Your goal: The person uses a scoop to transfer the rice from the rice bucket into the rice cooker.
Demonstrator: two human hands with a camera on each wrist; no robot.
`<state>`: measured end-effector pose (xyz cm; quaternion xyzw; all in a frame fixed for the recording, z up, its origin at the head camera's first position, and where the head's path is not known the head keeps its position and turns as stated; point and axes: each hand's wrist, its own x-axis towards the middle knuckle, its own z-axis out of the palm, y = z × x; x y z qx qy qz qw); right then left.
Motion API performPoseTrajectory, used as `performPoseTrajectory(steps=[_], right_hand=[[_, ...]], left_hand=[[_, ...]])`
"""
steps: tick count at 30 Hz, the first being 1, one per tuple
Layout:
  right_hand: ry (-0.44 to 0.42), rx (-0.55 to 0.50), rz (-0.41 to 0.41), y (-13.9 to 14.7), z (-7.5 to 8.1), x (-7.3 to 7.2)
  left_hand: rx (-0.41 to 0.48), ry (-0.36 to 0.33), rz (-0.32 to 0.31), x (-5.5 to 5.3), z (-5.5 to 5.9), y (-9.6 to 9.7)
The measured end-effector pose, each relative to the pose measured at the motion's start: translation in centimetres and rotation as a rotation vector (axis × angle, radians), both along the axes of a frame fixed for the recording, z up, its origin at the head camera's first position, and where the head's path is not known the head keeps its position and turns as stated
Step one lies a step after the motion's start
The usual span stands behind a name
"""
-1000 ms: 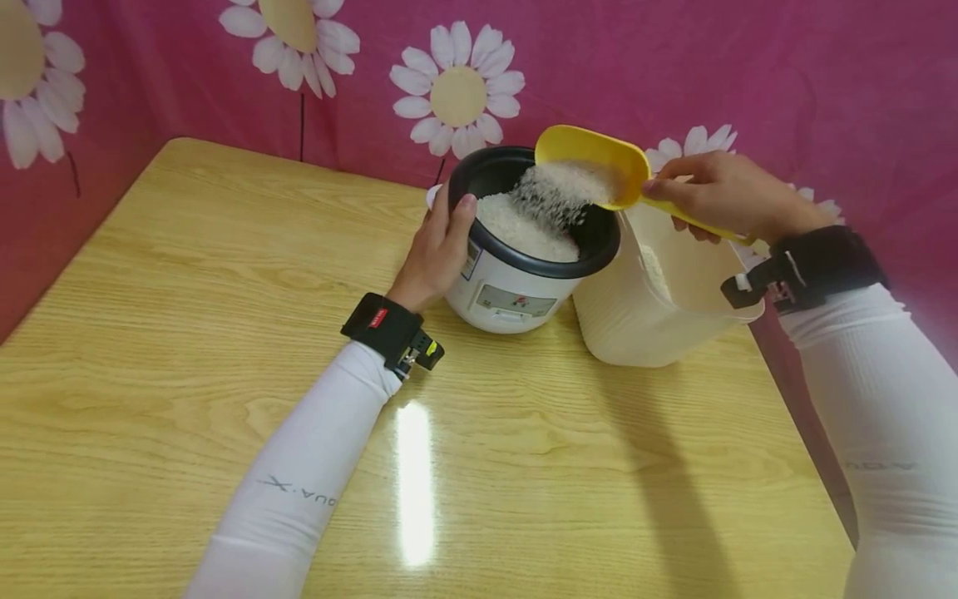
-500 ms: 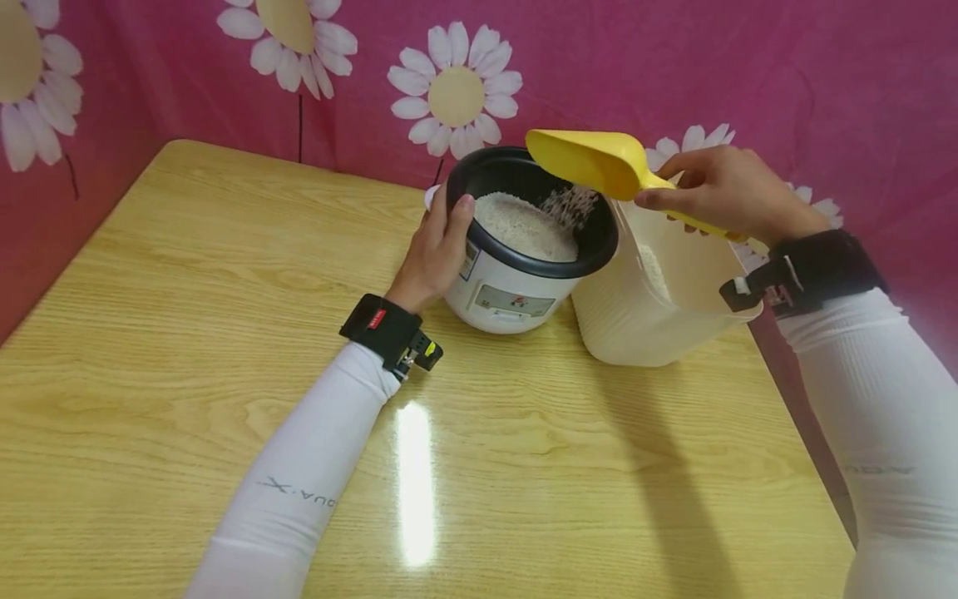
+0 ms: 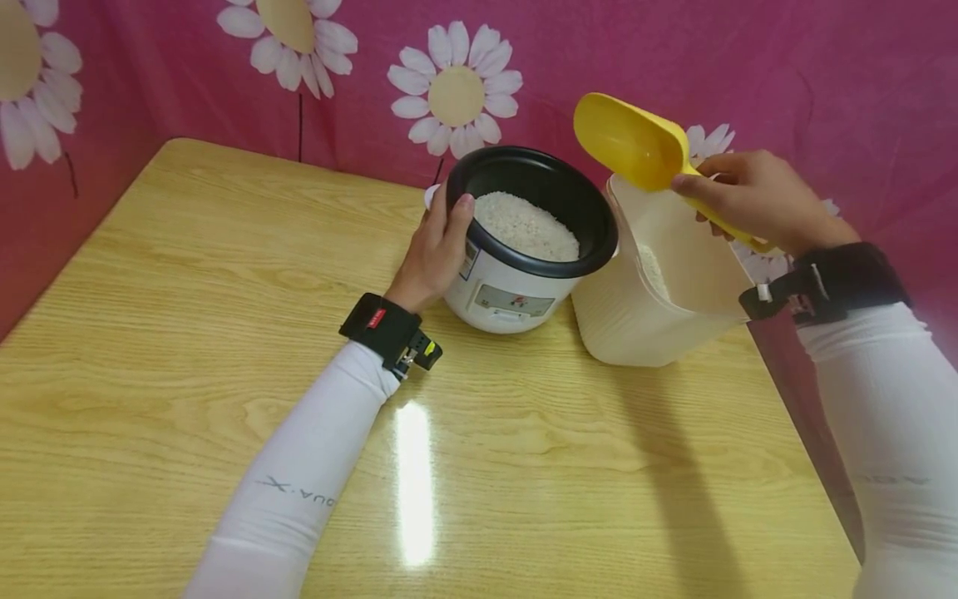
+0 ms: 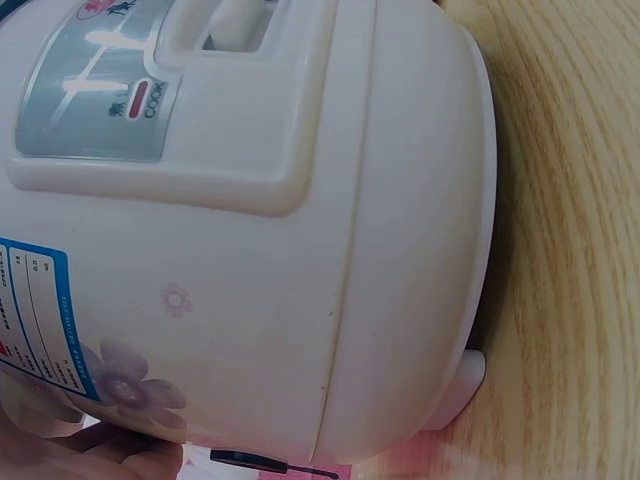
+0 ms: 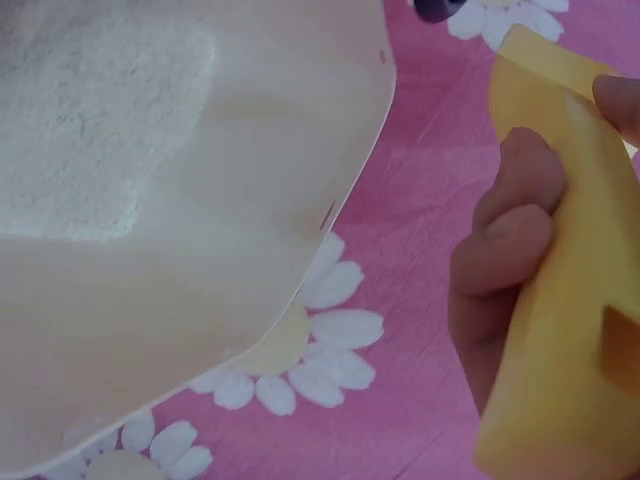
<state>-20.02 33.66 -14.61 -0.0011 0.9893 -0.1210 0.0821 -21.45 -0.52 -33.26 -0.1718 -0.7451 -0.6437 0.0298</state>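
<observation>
My left hand (image 3: 434, 254) holds the left side of a white rice cooker (image 3: 501, 304), thumb at the dark rim; in the left wrist view its fingers (image 4: 110, 455) show at the cooker's side. White rice (image 3: 527, 226) lies in the black inner pot. My right hand (image 3: 756, 195) grips the handle of a yellow scoop (image 3: 632, 141), raised over the gap between the cooker and a cream bin (image 3: 636, 333). The scoop's bowl shows bare yellow plastic. In the right wrist view the fingers wrap the scoop handle (image 5: 570, 300).
The cream bin stands at the cooker's right and has rice (image 5: 100, 120) in its bottom. Both sit on a wooden table (image 3: 224, 333) near its back edge. Behind hangs a pink cloth (image 3: 599, 50) printed with white daisies.
The scoop has tipped its rice into the pot; the falling stream is gone. My right hand has then moved up and right with the scoop. My left hand stays on the cooker.
</observation>
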Motion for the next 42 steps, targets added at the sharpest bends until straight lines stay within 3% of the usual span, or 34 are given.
performPoseTrajectory(steps=[8,21,28,38,42], right_hand=[[0.01,0.007,-0.042,2.7,0.3,0.5],[-0.095,0.212,-0.029,6.5,-0.3,1.9],[-0.144,0.293,-0.013,6.8,-1.8,1.9],[-0.104,0.41,0.043,5.7,-4.7,1.2],[-0.035,0.477,0.124,5.1,-5.5,1.1]], left_hand=[[-0.005,-0.007,0.014,0.0,0.1,-0.1],[-0.007,-0.012,0.019,0.0,0.1,0.0],[-0.011,-0.01,0.019,0.2,0.1,-0.1],[0.003,-0.007,0.012,-0.1,-0.1,-0.1],[-0.005,-0.01,0.016,-0.1,-0.1,-0.1]])
